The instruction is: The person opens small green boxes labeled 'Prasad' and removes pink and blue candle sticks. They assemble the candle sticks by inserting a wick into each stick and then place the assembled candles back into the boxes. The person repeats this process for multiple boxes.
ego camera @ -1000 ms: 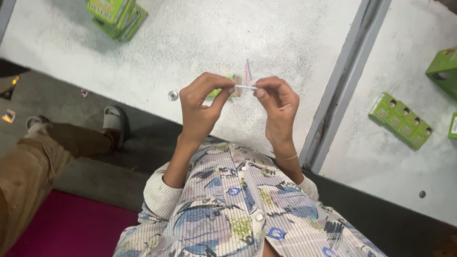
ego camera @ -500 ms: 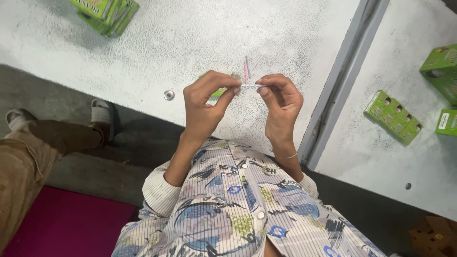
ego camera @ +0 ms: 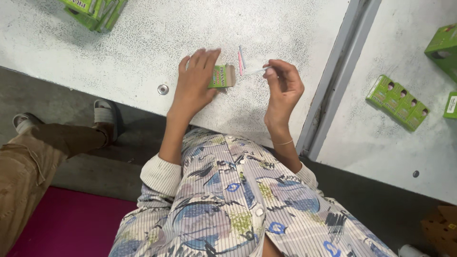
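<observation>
My left hand [ego camera: 194, 82] rests flat on the white speckled table [ego camera: 143, 43], fingers spread, its fingertips touching a small green carton [ego camera: 222, 76] that lies on its side with an open flap. My right hand [ego camera: 284, 88] is raised just right of the carton and pinches a thin white straw-like stick [ego camera: 256, 71] between thumb and fingers. A thin pink stick [ego camera: 240, 61] lies on the table between the two hands, just beyond the carton.
A stack of green cartons [ego camera: 94, 10] sits at the table's far left. A grey gap [ego camera: 339, 76] separates this table from another on the right, which carries a row of joined green cartons [ego camera: 397, 102] and more green boxes [ego camera: 443, 45]. Another person's leg [ego camera: 43, 143] stands at left.
Both hands were together, holding the carton and white stick up near the body. Now the left hand has lowered onto the table with the carton, and the right hand has drawn apart with the stick.
</observation>
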